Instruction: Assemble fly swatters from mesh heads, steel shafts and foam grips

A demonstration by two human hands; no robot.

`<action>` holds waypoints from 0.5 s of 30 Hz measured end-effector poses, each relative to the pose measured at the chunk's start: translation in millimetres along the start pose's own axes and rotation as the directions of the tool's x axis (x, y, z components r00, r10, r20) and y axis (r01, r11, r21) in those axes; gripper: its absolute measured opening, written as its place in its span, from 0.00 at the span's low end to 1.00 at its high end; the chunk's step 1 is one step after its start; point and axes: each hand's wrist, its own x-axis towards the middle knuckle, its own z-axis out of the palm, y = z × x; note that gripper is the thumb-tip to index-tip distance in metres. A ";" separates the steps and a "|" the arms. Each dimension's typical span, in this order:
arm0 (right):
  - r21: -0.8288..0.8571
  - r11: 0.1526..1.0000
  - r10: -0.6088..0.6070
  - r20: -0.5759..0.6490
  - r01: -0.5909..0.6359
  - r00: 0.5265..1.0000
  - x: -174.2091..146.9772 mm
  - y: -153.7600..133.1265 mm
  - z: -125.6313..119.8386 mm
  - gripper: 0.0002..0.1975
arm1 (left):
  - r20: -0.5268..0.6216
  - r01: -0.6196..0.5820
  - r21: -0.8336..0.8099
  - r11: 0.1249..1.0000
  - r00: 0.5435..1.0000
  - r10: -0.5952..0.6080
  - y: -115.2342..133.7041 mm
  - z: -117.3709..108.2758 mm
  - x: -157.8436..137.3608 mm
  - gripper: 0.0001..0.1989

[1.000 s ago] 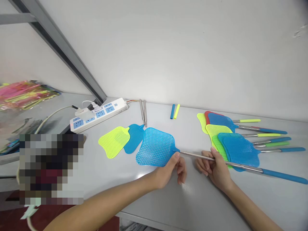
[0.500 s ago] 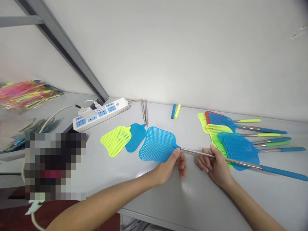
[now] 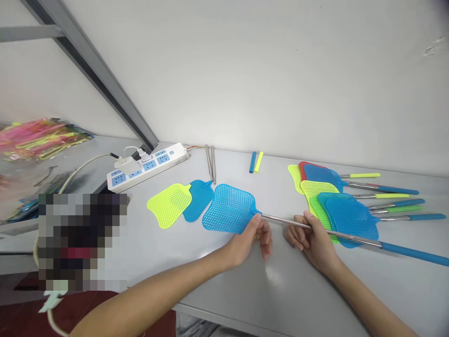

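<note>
A blue fly swatter (image 3: 229, 209) with an extended metal rod and a blue grip lies slantwise between my hands. My left hand (image 3: 250, 238) pinches it at the neck, where the head meets the rod. Further along, my right hand (image 3: 314, 241) is closed around the metal rod, thumb on top. To the left of the held head are a loose yellow swatter head (image 3: 170, 205) and a loose blue swatter head (image 3: 199, 201), the yellow partly over the blue. Beyond my right hand, several swatters with rods and grips, including a yellow swatter (image 3: 317, 189), lie overlapping.
Two metal rods (image 3: 210, 164) lie near the wall, by a white power strip (image 3: 149, 166) with plugs and cables. A blue sleeve (image 3: 253, 162) and a yellow sleeve (image 3: 258, 162) lie further right. Plastic-wrapped colourful items (image 3: 42, 138) sit at far left beside a metal frame post (image 3: 94, 70).
The swatter's head end has shifted up very slightly and its grip end down a little. Both hands keep the same hold.
</note>
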 end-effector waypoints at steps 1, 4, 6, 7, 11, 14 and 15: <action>-0.002 1.000 -0.003 0.002 0.003 1.000 0.1 -0.1 -0.1 0.25 | 0.001 0.002 0.002 1.000 1.000 -0.002 0.0 -0.1 0.0 0.27; -0.004 1.000 -0.004 0.000 0.004 1.000 0.0 -0.5 -0.1 0.25 | 0.006 0.007 0.006 1.000 1.000 -0.007 -0.4 -0.7 0.3 0.27; -0.001 1.000 0.001 -0.004 -0.001 1.000 -0.5 -0.9 0.1 0.25 | 0.009 0.008 0.005 1.000 1.000 -0.008 -0.8 -1.1 0.5 0.27; -0.001 1.000 0.003 -0.008 -0.003 1.000 -0.7 -1.1 0.3 0.24 | 0.009 0.009 0.003 1.000 1.000 -0.009 -0.9 -1.3 0.6 0.27; -0.003 1.000 0.005 -0.018 -0.005 1.000 -0.9 -2.1 1.2 0.24 | 0.014 0.007 0.019 1.000 1.000 -0.007 -0.2 -1.6 0.5 0.27; 0.006 1.000 -0.003 -0.018 0.003 1.000 -0.3 -3.1 1.8 0.24 | 0.020 0.003 0.034 0.999 1.000 -0.004 0.9 -1.6 0.3 0.26; 0.009 1.000 -0.005 -0.018 0.005 1.000 -0.1 -3.4 1.9 0.23 | 0.020 0.004 0.037 0.999 1.000 -0.004 1.4 -1.5 0.3 0.26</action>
